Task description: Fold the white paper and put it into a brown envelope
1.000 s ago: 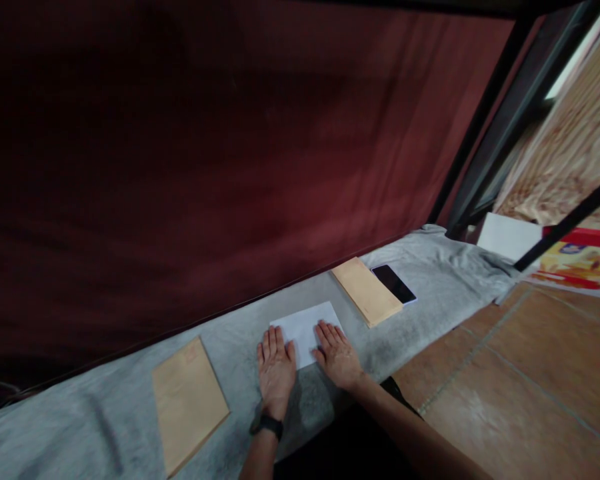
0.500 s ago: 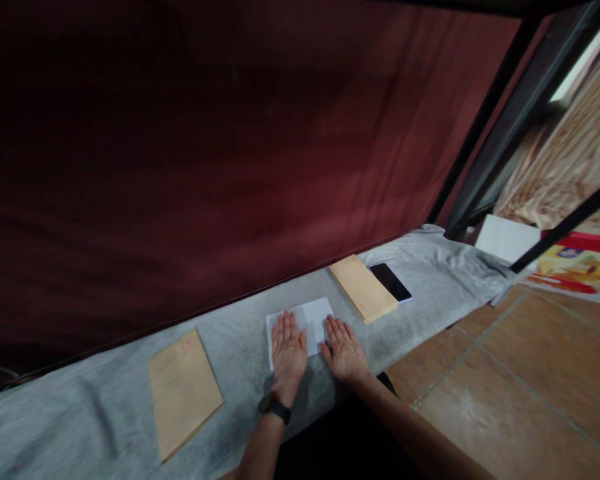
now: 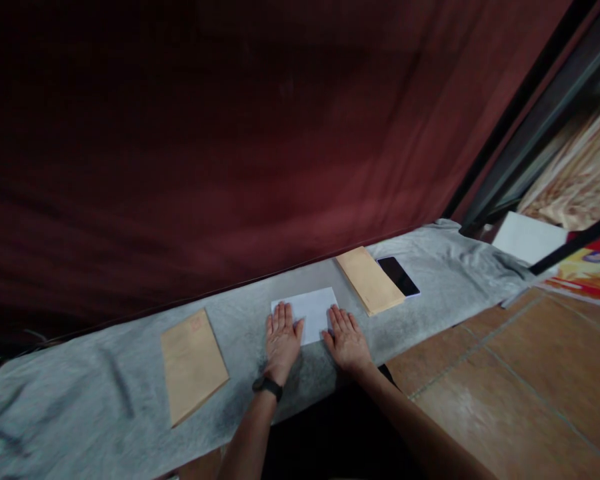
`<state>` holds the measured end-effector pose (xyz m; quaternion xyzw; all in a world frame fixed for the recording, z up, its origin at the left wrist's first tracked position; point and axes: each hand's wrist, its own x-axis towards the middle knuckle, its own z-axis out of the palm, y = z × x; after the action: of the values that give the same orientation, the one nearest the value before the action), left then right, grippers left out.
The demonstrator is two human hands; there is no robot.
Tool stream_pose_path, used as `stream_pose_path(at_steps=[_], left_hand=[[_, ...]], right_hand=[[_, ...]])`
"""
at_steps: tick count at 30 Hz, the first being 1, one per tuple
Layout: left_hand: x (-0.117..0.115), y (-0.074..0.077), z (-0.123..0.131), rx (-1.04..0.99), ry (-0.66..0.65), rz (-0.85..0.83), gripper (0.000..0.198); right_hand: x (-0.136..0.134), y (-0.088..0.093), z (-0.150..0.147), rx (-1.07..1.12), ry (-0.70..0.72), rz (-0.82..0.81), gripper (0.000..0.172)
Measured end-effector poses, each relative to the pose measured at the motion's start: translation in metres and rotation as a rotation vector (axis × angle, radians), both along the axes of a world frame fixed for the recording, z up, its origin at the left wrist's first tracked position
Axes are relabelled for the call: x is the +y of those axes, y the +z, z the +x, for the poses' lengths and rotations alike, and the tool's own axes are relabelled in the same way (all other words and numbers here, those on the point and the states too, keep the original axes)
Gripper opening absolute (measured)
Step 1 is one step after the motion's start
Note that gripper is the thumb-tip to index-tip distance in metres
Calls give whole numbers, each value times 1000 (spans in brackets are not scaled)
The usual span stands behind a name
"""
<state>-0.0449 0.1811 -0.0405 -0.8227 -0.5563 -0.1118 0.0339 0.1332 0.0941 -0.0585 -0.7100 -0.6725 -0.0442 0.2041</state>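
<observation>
A white sheet of paper (image 3: pixel 313 313) lies on the grey cloth in front of me. My left hand (image 3: pixel 283 339) rests flat on its left end, fingers stretched out and thumb apart. On the right end lies my right hand (image 3: pixel 347 338), also flat, with its fingers extended over the paper's edge. Parts of the sheet under both palms are hidden. To the right is a stack of brown envelopes (image 3: pixel 371 280). Another brown envelope pile (image 3: pixel 194 363), with a small red mark at its top, lies to the left of my left hand.
Beside the right envelopes lies a dark-screened phone (image 3: pixel 399 276). The grey cloth (image 3: pixel 250 320) covers a narrow surface along a dark red panel (image 3: pixel 280 167). Dark metal bars (image 3: pixel 520 107) stand at the right. A white box (image 3: pixel 527 237) and tiled floor (image 3: pixel 490 380) lie beyond.
My left hand has slid toward the paper's left edge, baring more of the white sheet. My right hand stays nearly in place. The view has shifted slightly.
</observation>
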Motion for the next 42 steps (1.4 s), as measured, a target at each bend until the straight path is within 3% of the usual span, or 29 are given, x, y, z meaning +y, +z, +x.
stream_pose_path(at_steps=[9,15,17,23,31,42], left_hand=[[-30,-7,-17,-23,101,72,61],[-59,-4,4,-29,-148,56,55],[-65,-6,8,-22,-166,48,56],[-65,-11,-6,-64,-129,80,60],[-72,-14,-36,-151,26,155,65],[-76,-8,-33,-141,64,127,66]], right_hand=[[0,1,-1,5,-1,-16,62],[0,1,-1,-5,-6,-26,61],[0,2,-1,-8,-5,-20,60],[0,2,-1,-14,-8,-14,61],[0,0,-1,-25,-7,-15,62],[0,7,-10,-19,-62,-26,57]])
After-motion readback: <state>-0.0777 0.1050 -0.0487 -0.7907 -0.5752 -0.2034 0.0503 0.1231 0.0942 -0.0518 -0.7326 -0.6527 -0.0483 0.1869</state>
